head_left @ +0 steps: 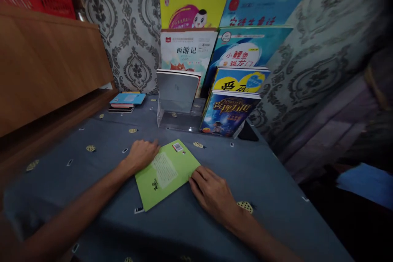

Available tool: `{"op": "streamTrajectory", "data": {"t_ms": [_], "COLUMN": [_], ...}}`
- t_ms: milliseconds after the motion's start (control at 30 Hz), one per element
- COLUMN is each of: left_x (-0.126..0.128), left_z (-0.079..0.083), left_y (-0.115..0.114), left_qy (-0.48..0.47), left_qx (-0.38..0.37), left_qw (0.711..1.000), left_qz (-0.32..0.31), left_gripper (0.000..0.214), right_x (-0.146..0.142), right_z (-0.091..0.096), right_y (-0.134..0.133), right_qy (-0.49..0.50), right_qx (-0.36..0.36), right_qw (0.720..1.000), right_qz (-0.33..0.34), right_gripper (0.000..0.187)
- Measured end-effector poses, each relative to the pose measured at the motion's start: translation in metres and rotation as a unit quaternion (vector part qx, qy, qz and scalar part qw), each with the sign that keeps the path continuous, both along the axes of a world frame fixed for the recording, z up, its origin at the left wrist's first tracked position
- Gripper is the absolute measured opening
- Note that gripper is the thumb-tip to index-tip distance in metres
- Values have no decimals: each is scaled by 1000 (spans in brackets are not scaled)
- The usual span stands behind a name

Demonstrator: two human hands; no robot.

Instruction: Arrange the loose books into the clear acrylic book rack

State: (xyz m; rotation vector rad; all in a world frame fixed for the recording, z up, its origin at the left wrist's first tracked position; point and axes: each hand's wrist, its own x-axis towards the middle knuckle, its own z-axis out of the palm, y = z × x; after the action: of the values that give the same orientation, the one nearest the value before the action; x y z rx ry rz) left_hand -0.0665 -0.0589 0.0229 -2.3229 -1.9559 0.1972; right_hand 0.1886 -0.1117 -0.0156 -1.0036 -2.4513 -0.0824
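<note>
A thin green book (pixel 166 174) lies back cover up on the blue-grey tablecloth (pixel 101 143), its barcode at the far corner. My left hand (pixel 141 154) rests on the book's left edge, fingers curled at its far side. My right hand (pixel 211 193) lies flat at the book's right edge, fingertips touching it. Neither hand has lifted the book off the cloth. Behind it a clear tiered stand (pixel 176 119) holds several children's books, with a grey book (pixel 177 90) front left and a dark blue book (pixel 229 112) front right.
A small stack of books with a light blue cover (pixel 126 101) lies at the back left. A wooden panel (pixel 46 61) borders the table on the left. Patterned wallpaper (pixel 135 20) is behind. The table's right edge drops to a dark area holding something blue (pixel 365 182).
</note>
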Motion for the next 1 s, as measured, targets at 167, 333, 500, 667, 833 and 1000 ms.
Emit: {"op": "streamTrajectory", "data": {"t_ms": [167,333,500,667,833,1000], "left_x": [-1,3,3,2,10,20], "left_z": [2,0,-2,-4,-6,-25], "left_y": [-3,-8,-9,-2,17,40], "left_qy": [-22,-53,-64,-69,-76,-153], "left_qx": [-5,-15,-6,24,132,116], "left_qw": [1000,998,997,997,980,959], "left_qz": [5,-28,-38,-37,-129,-208], "left_gripper": [37,39,39,33,25,29], "right_x": [4,0,-7,-12,-27,-42], "right_z": [2,2,-1,5,9,1], "right_y": [25,64,74,66,69,76], "right_qy": [20,99,109,63,70,57], "right_qx": [-53,-130,-123,-71,-60,-99], "right_qw": [998,986,984,982,990,993], "right_qz": [-1,-16,-65,-161,-108,-32], "right_gripper": [18,15,20,18,23,41]}}
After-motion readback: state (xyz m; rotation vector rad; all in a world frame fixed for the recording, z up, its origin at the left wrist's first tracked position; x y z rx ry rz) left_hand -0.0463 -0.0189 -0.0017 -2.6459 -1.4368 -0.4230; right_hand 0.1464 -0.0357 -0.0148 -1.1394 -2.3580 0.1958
